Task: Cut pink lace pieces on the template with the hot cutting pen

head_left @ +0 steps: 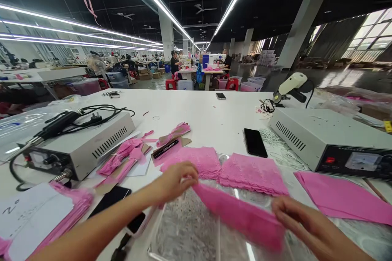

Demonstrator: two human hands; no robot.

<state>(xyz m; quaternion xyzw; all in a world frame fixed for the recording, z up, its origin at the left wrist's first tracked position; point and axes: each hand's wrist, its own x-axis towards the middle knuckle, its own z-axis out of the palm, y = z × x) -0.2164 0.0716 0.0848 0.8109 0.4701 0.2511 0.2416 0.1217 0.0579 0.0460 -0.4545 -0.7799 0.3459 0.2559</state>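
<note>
Firmly, my left hand [176, 181] and right hand [294, 216] each pinched an end of a pink strip [241, 218], stretched over a clear bag [186, 232] whose pale contents blurred. Just beyond lay a lace stack [252, 173], then a phone [255, 142]; a machine [330, 142] stood right.

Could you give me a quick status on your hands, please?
Left hand, right hand pinching pink fabric strip ends. Just behind: pink lace stacks.
</note>
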